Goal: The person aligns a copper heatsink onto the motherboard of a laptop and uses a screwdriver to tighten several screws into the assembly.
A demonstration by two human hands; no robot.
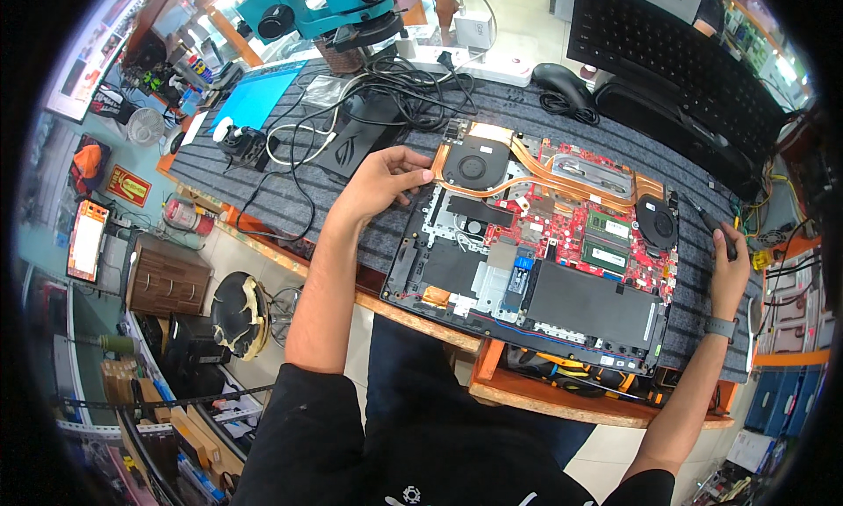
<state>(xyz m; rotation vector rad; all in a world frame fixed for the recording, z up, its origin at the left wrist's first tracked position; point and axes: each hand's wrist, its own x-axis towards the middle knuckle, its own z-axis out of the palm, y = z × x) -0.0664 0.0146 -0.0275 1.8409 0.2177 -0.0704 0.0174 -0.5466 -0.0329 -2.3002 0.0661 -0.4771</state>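
Observation:
An opened laptop (465,269) lies on the striped mat, its red circuit board (562,229), copper heat pipes (500,190) and black battery (593,304) exposed. One fan (477,162) sits at its upper left, another fan (656,221) at its right. My left hand (386,185) is closed at the laptop's upper left edge, thumb and fingertips against the corner beside the left fan. To the right of the laptop, my right hand (729,273) is wrapped round a slim dark screwdriver (708,218), held over the mat. Its tip touches nothing that I can make out.
A teal microscope (320,10) stands at the back, with tangled black cables (413,80) below it. Behind the laptop are a mouse (565,89) and a keyboard (676,67) propped upright. An open drawer (562,379) of tools juts out under the table's front edge.

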